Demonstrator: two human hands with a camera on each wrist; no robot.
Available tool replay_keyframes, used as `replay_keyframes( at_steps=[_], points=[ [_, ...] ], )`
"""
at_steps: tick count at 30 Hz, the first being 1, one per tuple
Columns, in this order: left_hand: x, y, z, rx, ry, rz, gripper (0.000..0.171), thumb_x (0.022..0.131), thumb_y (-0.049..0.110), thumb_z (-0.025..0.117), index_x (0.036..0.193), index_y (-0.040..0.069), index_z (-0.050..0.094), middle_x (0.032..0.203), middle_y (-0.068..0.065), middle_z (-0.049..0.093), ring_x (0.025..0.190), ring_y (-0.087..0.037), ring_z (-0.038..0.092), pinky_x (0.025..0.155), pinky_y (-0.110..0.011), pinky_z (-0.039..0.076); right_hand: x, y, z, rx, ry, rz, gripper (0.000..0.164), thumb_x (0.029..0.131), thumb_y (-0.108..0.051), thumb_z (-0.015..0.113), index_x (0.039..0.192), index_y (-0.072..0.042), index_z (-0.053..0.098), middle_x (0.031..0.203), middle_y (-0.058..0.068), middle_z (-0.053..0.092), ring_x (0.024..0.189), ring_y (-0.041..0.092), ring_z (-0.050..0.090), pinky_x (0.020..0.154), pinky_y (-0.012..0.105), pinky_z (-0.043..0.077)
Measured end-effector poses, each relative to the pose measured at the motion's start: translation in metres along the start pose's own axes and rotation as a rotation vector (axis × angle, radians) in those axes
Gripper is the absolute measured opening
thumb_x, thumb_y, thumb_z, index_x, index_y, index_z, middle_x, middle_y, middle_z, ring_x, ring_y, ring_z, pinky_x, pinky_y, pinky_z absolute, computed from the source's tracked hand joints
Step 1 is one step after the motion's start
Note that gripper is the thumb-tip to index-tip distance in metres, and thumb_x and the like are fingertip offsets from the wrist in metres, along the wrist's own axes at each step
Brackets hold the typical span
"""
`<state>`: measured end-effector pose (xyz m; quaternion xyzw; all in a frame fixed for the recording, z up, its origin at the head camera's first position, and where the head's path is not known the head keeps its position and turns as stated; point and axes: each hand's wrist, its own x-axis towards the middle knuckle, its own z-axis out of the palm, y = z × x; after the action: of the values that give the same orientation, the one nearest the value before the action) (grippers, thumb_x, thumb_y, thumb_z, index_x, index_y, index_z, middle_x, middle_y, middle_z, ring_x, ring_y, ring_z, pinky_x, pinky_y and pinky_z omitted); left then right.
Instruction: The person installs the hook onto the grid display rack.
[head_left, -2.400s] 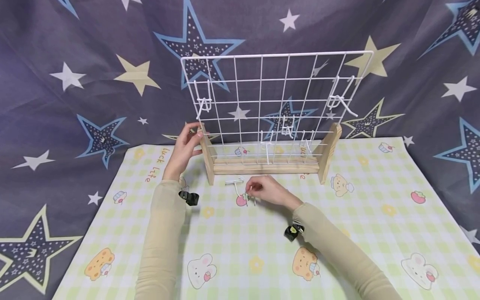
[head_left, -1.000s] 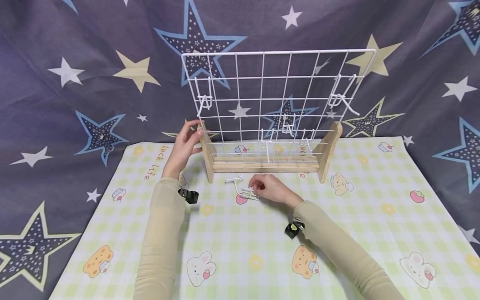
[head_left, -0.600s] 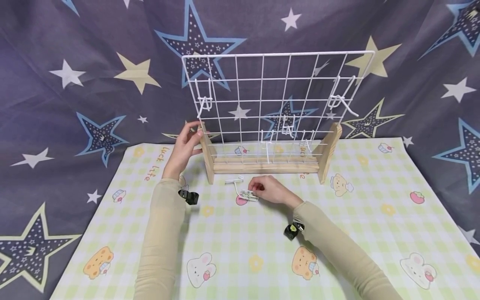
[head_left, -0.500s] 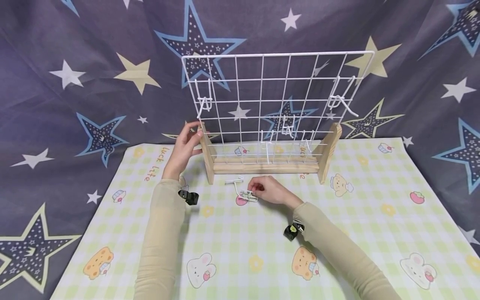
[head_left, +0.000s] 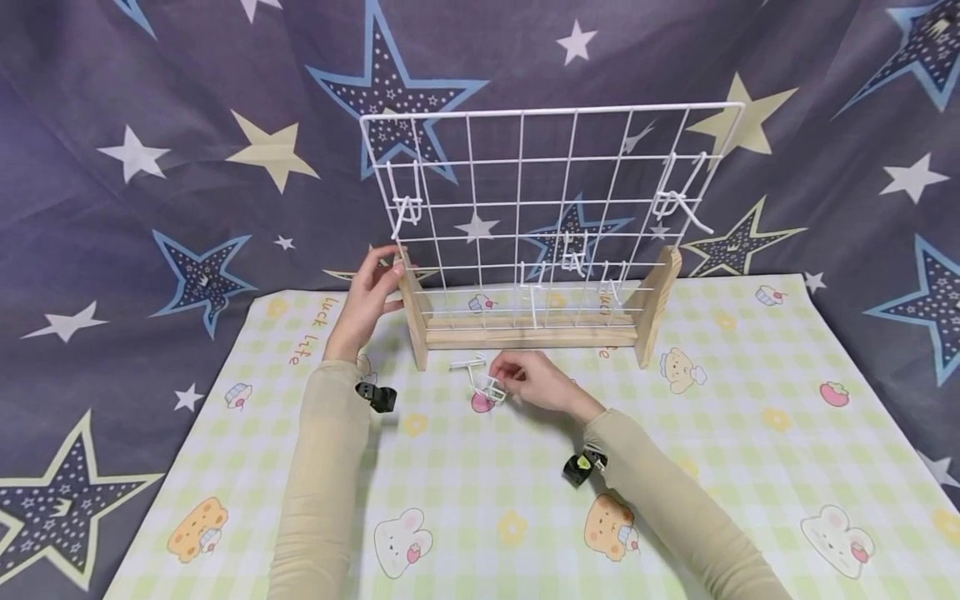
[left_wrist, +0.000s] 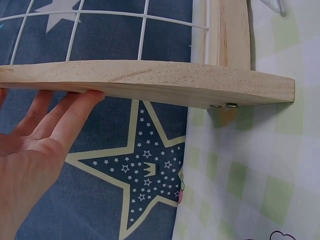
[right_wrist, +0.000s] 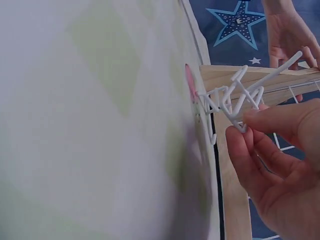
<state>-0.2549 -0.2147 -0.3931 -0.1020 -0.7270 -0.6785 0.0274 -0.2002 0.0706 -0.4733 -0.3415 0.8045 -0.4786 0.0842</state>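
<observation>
A white wire grid panel [head_left: 520, 202] stands upright in a wooden base with two side pieces. My left hand [head_left: 362, 312] holds the left wooden side piece [left_wrist: 150, 77]; its fingertips lie against the outer face, and the right wrist view shows a fingertip on the inner side. In front of the base, my right hand [head_left: 538, 380] pinches a white wire hook [right_wrist: 237, 97] between thumb and fingers, low over the table. Another white hook [head_left: 468, 364] lies on the cloth just left of it.
Several white hooks hang on the grid, including one at upper left [head_left: 407, 204] and one at upper right [head_left: 672, 200]. A checked cloth [head_left: 465, 467] with cartoon prints covers the table. Behind it hangs a dark star-patterned curtain [head_left: 187, 108].
The pinched hook has turned in my right fingers, from prongs pointing down, to lying level, to angled now. My right hand has shifted slightly left since half a second ago. My left hand stays put.
</observation>
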Motion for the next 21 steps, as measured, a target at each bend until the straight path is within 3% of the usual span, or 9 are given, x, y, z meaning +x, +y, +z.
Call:
replay_keyframes(
  at_steps=[8, 13, 21],
  points=[
    [-0.001, 0.000, 0.000, 0.002, -0.005, -0.001, 0.037, 0.102, 0.027, 0.051, 0.137, 0.015, 0.045, 0.133, -0.030, 0.047, 0.115, -0.034, 0.055, 0.091, -0.059, 0.045, 0.001, -0.009, 0.001, 0.029, 0.055, 0.000, 0.012, 0.086, 0.008, 0.062, 0.097, 0.005, 0.066, 0.088, 0.008, 0.065, 0.083, 0.019, 0.060, 0.077, 0.031, 0.054],
    [-0.001, 0.000, -0.001, 0.001, -0.007, -0.005, 0.039, 0.102, 0.027, 0.050, 0.138, 0.012, 0.043, 0.131, -0.027, 0.049, 0.115, -0.034, 0.055, 0.091, -0.060, 0.045, 0.001, -0.017, 0.001, 0.047, 0.093, -0.002, 0.014, 0.086, 0.009, 0.062, 0.098, 0.004, 0.066, 0.090, 0.008, 0.066, 0.085, 0.020, 0.061, 0.076, 0.032, 0.054],
    [-0.001, 0.001, -0.001, -0.004, -0.006, -0.001, 0.037, 0.102, 0.027, 0.050, 0.137, 0.015, 0.045, 0.133, -0.031, 0.047, 0.114, -0.032, 0.055, 0.090, -0.060, 0.045, 0.005, -0.032, 0.000, 0.060, 0.132, -0.016, 0.016, 0.086, 0.010, 0.061, 0.102, 0.006, 0.065, 0.094, 0.019, 0.066, 0.086, 0.023, 0.061, 0.078, 0.033, 0.054]
  ],
)
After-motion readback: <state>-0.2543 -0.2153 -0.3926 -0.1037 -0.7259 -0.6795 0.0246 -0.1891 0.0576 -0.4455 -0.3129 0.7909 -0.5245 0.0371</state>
